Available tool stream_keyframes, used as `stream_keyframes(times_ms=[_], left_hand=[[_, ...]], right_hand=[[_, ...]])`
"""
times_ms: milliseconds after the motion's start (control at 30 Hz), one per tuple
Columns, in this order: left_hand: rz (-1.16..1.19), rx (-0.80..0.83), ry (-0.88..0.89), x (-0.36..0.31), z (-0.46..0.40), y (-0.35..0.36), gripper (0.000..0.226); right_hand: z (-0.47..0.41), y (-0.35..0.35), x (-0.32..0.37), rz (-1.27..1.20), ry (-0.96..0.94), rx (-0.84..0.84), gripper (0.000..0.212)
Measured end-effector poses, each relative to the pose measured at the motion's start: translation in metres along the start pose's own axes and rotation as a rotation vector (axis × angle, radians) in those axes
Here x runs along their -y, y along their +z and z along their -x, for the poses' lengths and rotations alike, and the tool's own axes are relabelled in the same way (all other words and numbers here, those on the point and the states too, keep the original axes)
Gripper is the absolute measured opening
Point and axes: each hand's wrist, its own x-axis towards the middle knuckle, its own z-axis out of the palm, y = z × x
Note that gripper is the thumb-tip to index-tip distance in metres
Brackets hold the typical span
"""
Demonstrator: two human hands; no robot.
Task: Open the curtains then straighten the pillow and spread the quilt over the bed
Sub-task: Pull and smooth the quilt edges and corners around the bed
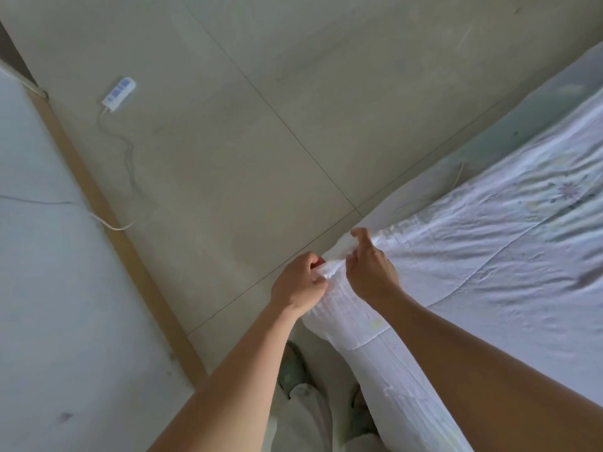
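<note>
Gripping one white quilt (473, 256) at its corner, both hands sit near frame centre, toward 5 o'clock. Left hand (298, 285): fingers curled tight round bunched fabric at the corner's outer edge. Right hand (370, 269): thumb and fingers pinching the same bunch, just beside the left, fabric between them. Quilt count: 1, lying wrinkled over the bed (522, 125) from centre out to 3 o'clock, faint flower print visible, one edge hanging down toward 6 o'clock. Pillow and curtains: out of view. Floor tiles (261, 141) fill 12 o'clock. One power strip (119, 93) at 10 o'clock, one cord trailing from it. Two slippered feet (293, 373) at 6 o'clock. Wooden skirting strip (107, 223) runs along 9 o'clock.
</note>
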Motion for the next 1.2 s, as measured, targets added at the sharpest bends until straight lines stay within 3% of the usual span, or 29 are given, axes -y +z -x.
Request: stream_keyframes(times_ms=[233, 400, 600, 733, 900, 1000, 1100, 1200], left_hand=[[-0.173, 0.022, 0.124, -0.060, -0.032, 0.011, 0.030], [-0.210, 0.071, 0.159, -0.108, -0.062, 0.034, 0.044], [-0.193, 0.107, 0.201, -0.167, -0.100, 0.067, 0.031], [-0.152, 0.120, 0.262, -0.200, -0.123, 0.083, 0.024], [-0.211, 0.119, 0.262, -0.229, -0.150, 0.098, 0.028], [-0.203, 0.127, 0.199, -0.249, -0.164, 0.107, 0.041], [-0.206, 0.221, 0.266, -0.266, -0.176, 0.116, 0.044], [-0.276, 0.304, 0.327, -0.276, -0.189, 0.115, 0.037]], right_hand=[[-0.021, -0.053, -0.039, -0.290, 0.444, -0.293, 0.034], [-0.044, -0.098, -0.078, -0.272, 0.588, -0.342, 0.049], [-0.083, -0.126, -0.095, -0.304, 0.603, -0.208, 0.067], [-0.088, -0.136, -0.105, -0.439, 0.567, -0.117, 0.045], [-0.099, -0.136, -0.123, -0.656, 0.563, -0.165, 0.052], [-0.091, -0.127, -0.128, -0.635, 0.496, -0.229, 0.037], [-0.084, -0.127, -0.117, -0.601, 0.405, -0.208, 0.020], [-0.094, -0.127, -0.107, -0.415, 0.407, -0.260, 0.028]])
